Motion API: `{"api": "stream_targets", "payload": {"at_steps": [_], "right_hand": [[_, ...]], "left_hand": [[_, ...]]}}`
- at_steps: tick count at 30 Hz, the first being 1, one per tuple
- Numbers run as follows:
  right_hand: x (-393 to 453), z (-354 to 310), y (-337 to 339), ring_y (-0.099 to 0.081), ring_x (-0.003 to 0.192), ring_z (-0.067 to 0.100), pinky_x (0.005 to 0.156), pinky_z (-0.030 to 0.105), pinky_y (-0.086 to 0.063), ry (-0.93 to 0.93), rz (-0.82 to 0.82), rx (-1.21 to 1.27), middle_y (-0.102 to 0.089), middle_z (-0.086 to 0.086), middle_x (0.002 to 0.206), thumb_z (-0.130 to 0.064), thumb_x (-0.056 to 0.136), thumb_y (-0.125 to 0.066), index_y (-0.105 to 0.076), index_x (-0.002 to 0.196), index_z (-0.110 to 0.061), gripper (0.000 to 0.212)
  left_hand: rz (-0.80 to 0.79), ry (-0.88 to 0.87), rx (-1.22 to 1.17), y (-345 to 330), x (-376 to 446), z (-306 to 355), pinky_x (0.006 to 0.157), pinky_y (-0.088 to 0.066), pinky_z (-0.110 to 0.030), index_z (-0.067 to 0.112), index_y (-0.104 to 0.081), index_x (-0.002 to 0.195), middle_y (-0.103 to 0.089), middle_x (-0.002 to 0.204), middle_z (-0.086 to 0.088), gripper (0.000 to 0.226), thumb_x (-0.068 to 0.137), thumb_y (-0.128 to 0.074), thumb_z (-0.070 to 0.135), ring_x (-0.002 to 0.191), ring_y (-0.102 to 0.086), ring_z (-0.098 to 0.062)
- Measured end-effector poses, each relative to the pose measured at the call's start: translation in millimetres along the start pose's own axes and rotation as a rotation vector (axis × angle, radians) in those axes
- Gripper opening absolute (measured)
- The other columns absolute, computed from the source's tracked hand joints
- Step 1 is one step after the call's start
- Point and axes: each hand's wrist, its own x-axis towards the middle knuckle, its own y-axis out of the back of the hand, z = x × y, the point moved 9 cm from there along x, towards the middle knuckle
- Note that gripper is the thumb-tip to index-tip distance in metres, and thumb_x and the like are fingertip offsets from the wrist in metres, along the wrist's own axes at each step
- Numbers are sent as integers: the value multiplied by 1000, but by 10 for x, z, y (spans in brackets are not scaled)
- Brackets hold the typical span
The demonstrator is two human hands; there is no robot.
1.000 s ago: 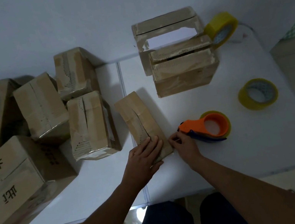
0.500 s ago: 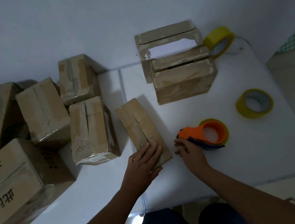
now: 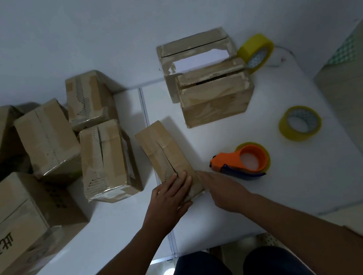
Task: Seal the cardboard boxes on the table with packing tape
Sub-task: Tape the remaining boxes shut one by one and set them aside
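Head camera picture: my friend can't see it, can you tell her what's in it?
A person's left hand presses flat on a small cardboard box on a white table, with the right hand beside the box's near end. An orange tape dispenser lies just right of it, two yellow tape rolls farther right, and more boxes piled left.

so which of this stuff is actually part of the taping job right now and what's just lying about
In use:
small box, left hand flat on it
right hand at its edge
orange tape dispenser

Lying about:
two yellow tape rolls
two open boxes
box pile
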Motion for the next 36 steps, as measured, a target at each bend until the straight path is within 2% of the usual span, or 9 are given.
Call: {"api": "stream_targets", "payload": {"at_steps": [3,6,15,19,23,26,29,32,36], "right_hand": [[-57,94,161,-56,111,20,89,32,-47,-49,37,47,-60,4,122,-28,97,-54,-56,128,-15,33],[19,-51,194,-59,96,21,68,29,-39,29,-12,-90,-63,6,102,-32,97,-56,-62,103,-12,22],[126,-215,187,-60,101,23,69,30,-39,60,-38,-325,-63,6,109,-37,96,-53,-59,107,-13,28],[-96,-106,145,-52,85,18,59,24,-32,28,-129,-352,-55,2,97,-41,96,-52,-50,90,-18,24],[-290,-188,365,-56,93,19,63,23,-32,72,82,-306,-55,1,107,-38,96,-53,-54,107,-16,25],[-320,-419,413,-59,85,22,59,26,-38,221,213,-280,-58,4,102,-29,94,-57,-56,102,-13,18],[-254,-543,230,-56,85,20,63,29,-42,243,101,-232,-54,4,103,-27,97,-52,-53,102,-13,15],[-182,-554,0,-55,96,22,72,32,-46,197,-46,-257,-51,7,114,-28,97,-52,-51,109,-11,21],[-96,-563,-51,-57,97,23,76,34,-49,159,-53,-255,-51,6,115,-32,98,-50,-51,111,-11,24]], "left_hand": [[10,0,-8,12,10,-3,92,-48,-36,24,-40,150,-39,156,4,64,94,-39,56,142,-37,-20],[3,5,-9,0,19,-13,91,-49,-37,26,-39,150,-40,155,4,65,93,-39,56,141,-37,-20],[21,-5,-76,43,10,14,96,-45,-37,27,-36,151,-37,157,6,64,93,-41,53,144,-29,-17],[-61,-149,-168,-24,64,156,101,-42,-40,29,-32,153,-32,159,7,66,93,-46,53,146,-29,-19],[-24,-158,-149,155,191,175,111,-28,-46,34,-41,147,-25,162,7,70,86,-56,63,148,-24,-21],[68,123,-418,360,104,-68,112,-21,-37,34,-46,144,-28,159,12,59,92,-53,60,143,-26,-9],[220,715,-976,265,-304,-454,95,-42,-22,32,-57,127,-57,132,14,30,99,-54,43,125,-53,-11],[245,1250,-1527,-189,-794,-420,97,-41,-32,20,-61,118,-64,121,-2,23,100,-54,33,119,-56,-22],[119,1434,-1954,-500,-1034,-21,96,-41,-36,7,-69,111,-70,115,-10,27,98,-59,29,109,-62,-23]]}}
